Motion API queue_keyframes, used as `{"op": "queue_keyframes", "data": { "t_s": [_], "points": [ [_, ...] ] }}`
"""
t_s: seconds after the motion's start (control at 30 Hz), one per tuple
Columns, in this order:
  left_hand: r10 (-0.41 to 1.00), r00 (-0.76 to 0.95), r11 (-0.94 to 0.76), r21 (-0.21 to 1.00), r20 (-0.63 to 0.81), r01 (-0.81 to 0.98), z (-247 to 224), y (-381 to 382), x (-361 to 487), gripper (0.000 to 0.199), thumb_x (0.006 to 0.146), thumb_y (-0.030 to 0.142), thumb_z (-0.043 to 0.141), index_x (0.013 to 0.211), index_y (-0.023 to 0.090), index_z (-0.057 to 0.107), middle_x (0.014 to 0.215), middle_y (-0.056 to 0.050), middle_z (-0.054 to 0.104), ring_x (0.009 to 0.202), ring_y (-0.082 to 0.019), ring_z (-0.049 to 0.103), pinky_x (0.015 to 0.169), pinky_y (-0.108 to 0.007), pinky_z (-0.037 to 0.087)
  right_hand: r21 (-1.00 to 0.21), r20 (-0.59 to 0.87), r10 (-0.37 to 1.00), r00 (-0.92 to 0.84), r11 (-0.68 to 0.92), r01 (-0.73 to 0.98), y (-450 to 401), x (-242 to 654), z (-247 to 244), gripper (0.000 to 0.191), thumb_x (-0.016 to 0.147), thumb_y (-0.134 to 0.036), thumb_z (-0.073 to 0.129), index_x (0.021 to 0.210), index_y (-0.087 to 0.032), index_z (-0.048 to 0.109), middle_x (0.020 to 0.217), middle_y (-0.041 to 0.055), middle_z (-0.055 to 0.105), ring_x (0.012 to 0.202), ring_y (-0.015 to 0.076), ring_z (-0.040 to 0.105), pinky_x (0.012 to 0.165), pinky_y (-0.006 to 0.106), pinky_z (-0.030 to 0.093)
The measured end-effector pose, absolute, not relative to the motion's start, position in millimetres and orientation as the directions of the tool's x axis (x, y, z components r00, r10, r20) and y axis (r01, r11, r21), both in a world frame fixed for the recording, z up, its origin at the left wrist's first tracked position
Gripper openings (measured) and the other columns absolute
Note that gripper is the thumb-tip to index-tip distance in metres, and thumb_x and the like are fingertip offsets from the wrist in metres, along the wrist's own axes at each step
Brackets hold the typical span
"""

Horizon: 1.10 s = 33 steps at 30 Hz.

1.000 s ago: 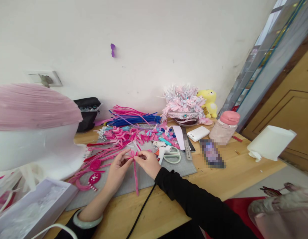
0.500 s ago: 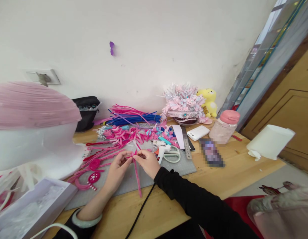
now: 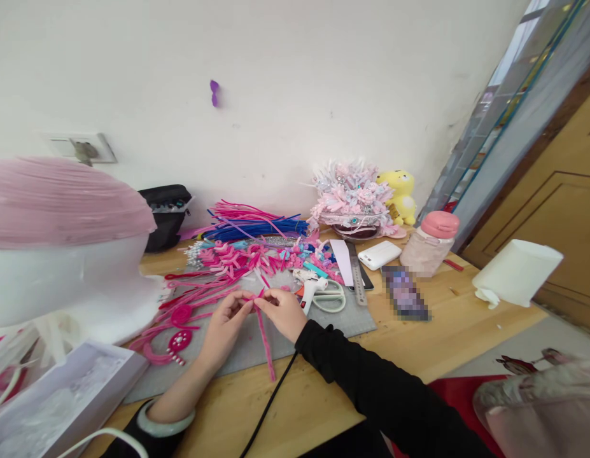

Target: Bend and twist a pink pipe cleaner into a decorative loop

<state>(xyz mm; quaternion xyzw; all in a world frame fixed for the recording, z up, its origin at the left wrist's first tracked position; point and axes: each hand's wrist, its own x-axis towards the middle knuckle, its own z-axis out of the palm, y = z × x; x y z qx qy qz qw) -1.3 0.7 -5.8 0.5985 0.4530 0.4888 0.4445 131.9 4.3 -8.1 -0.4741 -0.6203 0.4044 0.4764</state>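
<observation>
A pink pipe cleaner (image 3: pixel 265 340) is pinched between both my hands above the grey mat (image 3: pixel 237 346), with one long end hanging down toward the mat's front edge. My left hand (image 3: pixel 230 315) grips it near the top with closed fingers. Touching close beside it, my right hand (image 3: pixel 280 310) pinches the same spot from the right. The exact shape between the fingertips is mostly hidden. Pink coiled pieces (image 3: pixel 181 339) lie left of my hands. Behind them spread several pink pipe cleaners and bent pink pieces (image 3: pixel 223 259).
A white glue gun (image 3: pixel 314 291) and pale scissors (image 3: pixel 331 296) lie just right of my hands. A black cord (image 3: pixel 270 401) crosses the table's front. White mannequin head (image 3: pixel 70 286) and box (image 3: pixel 65 401) stand left; ruler (image 3: pixel 356 277), phone (image 3: pixel 405 292) and bottle (image 3: pixel 431 245) are right.
The hanging end of the pipe cleaner has swung slightly to the right. Both hands keep nearly the same place and pinch.
</observation>
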Motion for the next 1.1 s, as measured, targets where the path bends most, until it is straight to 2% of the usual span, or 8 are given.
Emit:
{"op": "queue_keyframes", "data": {
  "t_s": [0.63, 0.93, 1.1],
  "points": [
    [0.977, 0.067, -0.208, 0.971, 0.201, 0.118, -6.3, -0.7, -0.7, 0.021, 0.069, 0.032, 0.055, 0.084, 0.017, 0.054, 0.079, -0.001, 0.058, 0.072, -0.014, 0.054, 0.069, -0.025, 0.043, -0.941, 0.22, 0.971, -0.097, 0.238, 0.241, 4.6, 131.1, -8.7, 0.019, 0.073, -0.032, 0.052, 0.067, -0.016, 0.059, 0.058, -0.0021, 0.055, 0.055, 0.0094, 0.048, 0.054, 0.021, 0.037],
    [0.991, 0.092, -0.095, 0.995, 0.095, -0.005, -6.5, 0.7, 1.0, 0.022, 0.068, 0.032, 0.057, 0.084, 0.017, 0.055, 0.075, 0.0, 0.059, 0.066, -0.011, 0.053, 0.066, -0.023, 0.042, -0.946, 0.212, 0.972, -0.1, 0.229, 0.228, 3.9, 131.7, -7.1, 0.019, 0.073, -0.031, 0.051, 0.065, -0.016, 0.058, 0.056, -0.0025, 0.053, 0.054, 0.0093, 0.047, 0.053, 0.021, 0.036],
    [0.992, 0.109, -0.057, 0.998, 0.056, 0.008, -8.0, 1.9, 1.2, 0.024, 0.067, 0.035, 0.057, 0.082, 0.017, 0.056, 0.07, 0.001, 0.058, 0.064, -0.012, 0.051, 0.063, -0.023, 0.04, -0.95, 0.209, 0.972, -0.105, 0.227, 0.216, 3.1, 131.8, -5.6, 0.02, 0.074, -0.032, 0.05, 0.066, -0.016, 0.057, 0.056, -0.0028, 0.052, 0.053, 0.009, 0.046, 0.051, 0.02, 0.036]
  ]
}}
